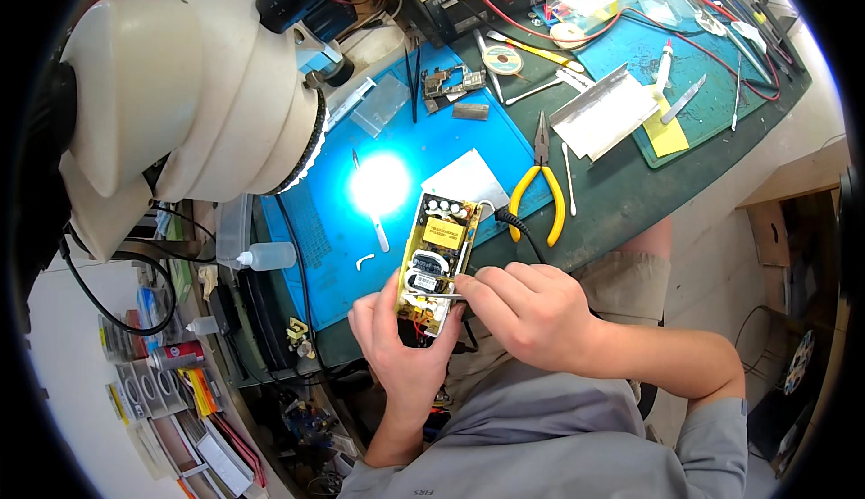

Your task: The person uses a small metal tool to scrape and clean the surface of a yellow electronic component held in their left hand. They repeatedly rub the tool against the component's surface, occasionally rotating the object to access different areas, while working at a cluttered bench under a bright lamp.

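Observation:
My left hand (396,346) grips the lower end of an opened power supply board (444,231), thumb and fingers on opposite sides. The board sits tilted in a pale frame, with a yellow transformer near its top and dark, white-coated parts lower down. A black cable (512,219) runs off its upper right. My right hand (536,314) is closed around a thin metal tool (437,295), whose shaft lies across the lower part of the board. Its tip is too small to make out. Just beyond the board lies a white sheet (464,179).
Yellow-handled pliers (541,158) and a bent metal cover (602,113) lie to the right. A microscope (180,85) stands at the left above a blue mat (333,265). Nearby are a squeeze bottle (270,256), a solder-wick spool (503,59) and a knife (683,99).

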